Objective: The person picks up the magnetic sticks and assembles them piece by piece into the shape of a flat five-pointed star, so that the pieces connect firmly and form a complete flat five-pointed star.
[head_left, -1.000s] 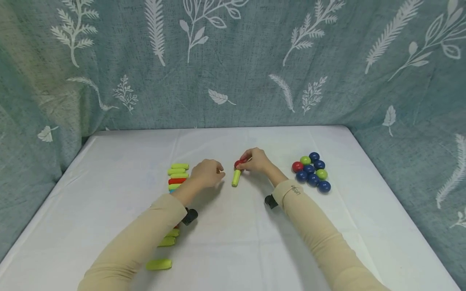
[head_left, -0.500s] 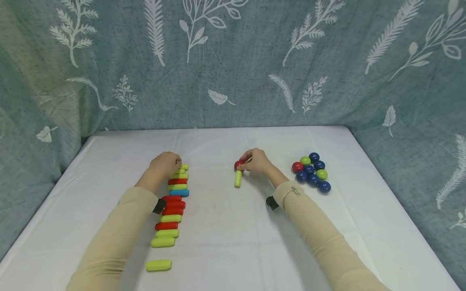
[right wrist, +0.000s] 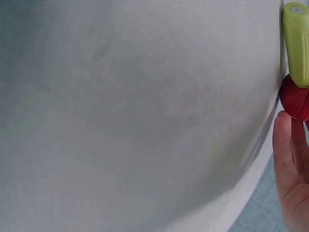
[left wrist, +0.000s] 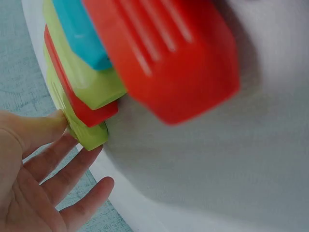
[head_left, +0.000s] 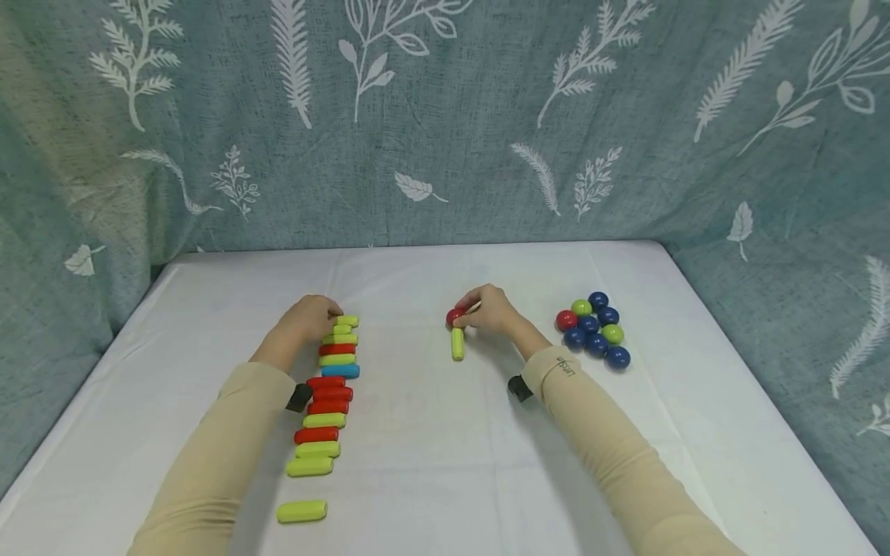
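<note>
At the far end of a row of sticks, the left hand (head_left: 302, 324) pinches a green stick (head_left: 346, 320) by its left end. In the left wrist view, the thumb and fingertips of that hand (left wrist: 48, 169) meet the green stick (left wrist: 91, 137); its lower fingers are spread. Near the table's middle, the right hand (head_left: 490, 310) holds a red ball (head_left: 454, 316) between thumb and fingers. A green stick (head_left: 457, 344) adjoins the ball on its near side. The right wrist view shows fingers (right wrist: 289, 164) against the red ball (right wrist: 294, 99), beside the green stick (right wrist: 297, 46).
Red, green and one blue stick (head_left: 341, 371) lie in a column on the left of the white table (head_left: 417, 463). A single green stick (head_left: 301, 511) lies nearest the front. Blue, green and red balls (head_left: 596, 344) cluster at the right.
The left hand has gone from beside the red ball to the far end of the stick row and taken hold of a green stick. Below the red ball, the stick has turned slightly.
</note>
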A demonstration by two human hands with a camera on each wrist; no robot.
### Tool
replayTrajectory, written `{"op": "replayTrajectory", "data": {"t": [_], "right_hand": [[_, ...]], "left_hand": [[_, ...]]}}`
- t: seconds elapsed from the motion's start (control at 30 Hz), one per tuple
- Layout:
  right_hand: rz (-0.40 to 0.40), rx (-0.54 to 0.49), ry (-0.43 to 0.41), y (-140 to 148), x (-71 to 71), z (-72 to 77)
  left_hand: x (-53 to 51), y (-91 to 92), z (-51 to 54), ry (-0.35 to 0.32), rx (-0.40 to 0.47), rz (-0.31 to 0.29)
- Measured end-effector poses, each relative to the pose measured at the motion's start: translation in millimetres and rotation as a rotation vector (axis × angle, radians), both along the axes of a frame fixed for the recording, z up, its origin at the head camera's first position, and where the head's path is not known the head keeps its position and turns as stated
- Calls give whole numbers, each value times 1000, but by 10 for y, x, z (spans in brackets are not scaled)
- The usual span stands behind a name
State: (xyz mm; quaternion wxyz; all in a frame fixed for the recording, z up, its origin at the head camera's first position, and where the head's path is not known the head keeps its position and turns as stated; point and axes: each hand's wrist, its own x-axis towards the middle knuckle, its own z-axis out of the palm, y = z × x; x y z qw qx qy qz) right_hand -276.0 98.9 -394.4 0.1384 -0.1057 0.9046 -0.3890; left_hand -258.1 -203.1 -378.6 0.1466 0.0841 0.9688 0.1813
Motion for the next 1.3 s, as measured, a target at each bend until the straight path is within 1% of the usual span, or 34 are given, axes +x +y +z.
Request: {"op": "replayTrajectory", "data": {"t": [0.17,0.33,0.47,0.6,0.73,0.83,1.1,1.3], "right_hand": [[0,4,-8,-3,-2,1],[7,17,-6,11,-17,9],[19,38,-1,18,-22,28],[24,50,8,16,-22,38],[31,61,14,12,-27,25],[37,66,14,8,-28,15],[33,66,14,-10,-21,1],[34,48,-4,-15,-19,-15]], "left_hand": [[38,39,46,21,7,2],[-2,80,62,25,-14,-25],[-32,146,84,33,-19,-46],[-38,236,104,62,-25,-65],[-37,374,93,75,-35,-99],[-39,507,77,60,-14,-119],[-54,829,21,14,81,-130],[-59,1002,-29,6,87,-151]]}}
